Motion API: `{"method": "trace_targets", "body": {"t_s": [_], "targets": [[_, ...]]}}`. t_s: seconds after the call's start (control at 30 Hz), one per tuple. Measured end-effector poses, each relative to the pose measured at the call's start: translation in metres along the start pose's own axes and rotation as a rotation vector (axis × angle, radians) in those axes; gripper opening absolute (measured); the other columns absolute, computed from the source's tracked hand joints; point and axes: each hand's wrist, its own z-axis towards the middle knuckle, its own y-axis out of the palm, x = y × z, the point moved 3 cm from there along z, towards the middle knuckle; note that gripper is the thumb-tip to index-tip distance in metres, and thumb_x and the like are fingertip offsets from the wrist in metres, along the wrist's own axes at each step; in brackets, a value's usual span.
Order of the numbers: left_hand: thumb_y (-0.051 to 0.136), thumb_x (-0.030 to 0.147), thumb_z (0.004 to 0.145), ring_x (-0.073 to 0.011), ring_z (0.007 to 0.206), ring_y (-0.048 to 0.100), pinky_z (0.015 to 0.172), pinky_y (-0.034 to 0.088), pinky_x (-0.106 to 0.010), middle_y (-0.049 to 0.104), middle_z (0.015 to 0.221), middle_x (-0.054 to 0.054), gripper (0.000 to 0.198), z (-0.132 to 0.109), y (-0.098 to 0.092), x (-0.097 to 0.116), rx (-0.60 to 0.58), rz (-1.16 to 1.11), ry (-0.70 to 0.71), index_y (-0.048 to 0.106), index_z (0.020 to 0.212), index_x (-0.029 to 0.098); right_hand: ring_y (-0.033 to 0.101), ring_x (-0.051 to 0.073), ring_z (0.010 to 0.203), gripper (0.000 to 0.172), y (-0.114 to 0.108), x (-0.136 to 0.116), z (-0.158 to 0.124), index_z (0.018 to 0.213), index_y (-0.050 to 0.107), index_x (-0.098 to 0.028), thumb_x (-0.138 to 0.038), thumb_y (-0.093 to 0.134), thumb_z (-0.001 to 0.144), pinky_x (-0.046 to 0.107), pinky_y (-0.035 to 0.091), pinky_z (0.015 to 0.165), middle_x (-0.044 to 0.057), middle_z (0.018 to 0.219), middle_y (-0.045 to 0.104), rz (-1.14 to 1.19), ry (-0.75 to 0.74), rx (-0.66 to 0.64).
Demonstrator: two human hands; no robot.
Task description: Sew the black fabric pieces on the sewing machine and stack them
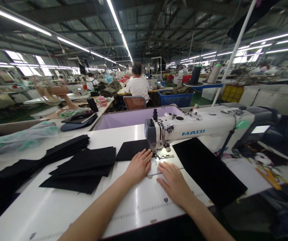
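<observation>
A white sewing machine [194, 127] stands on the white table [131, 214], its needle area lit. My left hand [139, 166] lies with fingers stretched forward, its fingertips at the near right edge of a black fabric piece [131, 150] left of the presser foot. My right hand [175, 182] rests flat on the machine bed just in front of the needle, fingers extended, with nothing visible in it. Right of the needle, another black fabric panel [209, 172] runs under the machine arm toward the table's front edge. Folded black fabric pieces [83, 167] lie to the left.
A longer stack of black fabric [33, 164] covers the far left. Behind the table is a lilac bin [131, 117]. Orange-handled scissors [269, 177] and small items lie at right. Thread cones [196, 75] stand above the machine. A person in white [138, 86] sits ahead.
</observation>
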Motion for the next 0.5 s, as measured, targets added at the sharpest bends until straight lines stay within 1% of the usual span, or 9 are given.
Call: {"method": "trace_targets", "body": {"t_s": [0.17, 0.3, 0.4, 0.5], "targets": [[0.045, 0.029, 0.1, -0.0303, 0.133, 0.051, 0.11, 0.044, -0.048, 0.056, 0.144, -0.01, 0.04, -0.011, -0.009, 0.001, 0.003, 0.032, 0.005, 0.058, 0.136, 0.019, 0.053, 0.029, 0.131, 0.034, 0.002, 0.002, -0.002, 0.128, 0.06, -0.02, -0.027, 0.051, 0.096, 0.057, 0.041, 0.112, 0.011, 0.136, 0.061, 0.002, -0.002, 0.024], [0.046, 0.02, 0.098, -0.0312, 0.128, 0.055, 0.104, 0.048, -0.048, 0.058, 0.141, -0.013, 0.036, -0.018, -0.019, 0.005, -0.07, 0.013, 0.032, 0.062, 0.131, 0.017, 0.051, 0.029, 0.132, 0.035, 0.004, 0.004, -0.004, 0.129, 0.059, -0.019, -0.03, 0.05, 0.097, 0.057, 0.039, 0.113, 0.011, 0.137, 0.061, 0.003, -0.013, 0.027], [0.048, 0.012, 0.093, -0.0292, 0.122, 0.059, 0.099, 0.051, -0.045, 0.063, 0.134, -0.012, 0.036, -0.015, -0.025, 0.006, -0.087, -0.03, 0.002, 0.064, 0.124, 0.018, 0.051, 0.028, 0.132, 0.034, 0.005, 0.005, -0.005, 0.128, 0.059, -0.019, -0.03, 0.049, 0.098, 0.057, 0.038, 0.113, 0.011, 0.137, 0.061, 0.007, -0.02, 0.029], [0.049, 0.007, 0.087, -0.0291, 0.114, 0.061, 0.095, 0.052, -0.044, 0.066, 0.124, -0.014, 0.037, -0.008, -0.026, 0.003, -0.036, -0.061, -0.07, 0.066, 0.119, 0.016, 0.051, 0.028, 0.132, 0.034, 0.005, 0.007, -0.006, 0.128, 0.059, -0.021, -0.031, 0.048, 0.098, 0.056, 0.039, 0.113, 0.01, 0.137, 0.06, 0.014, -0.023, 0.032]]}}
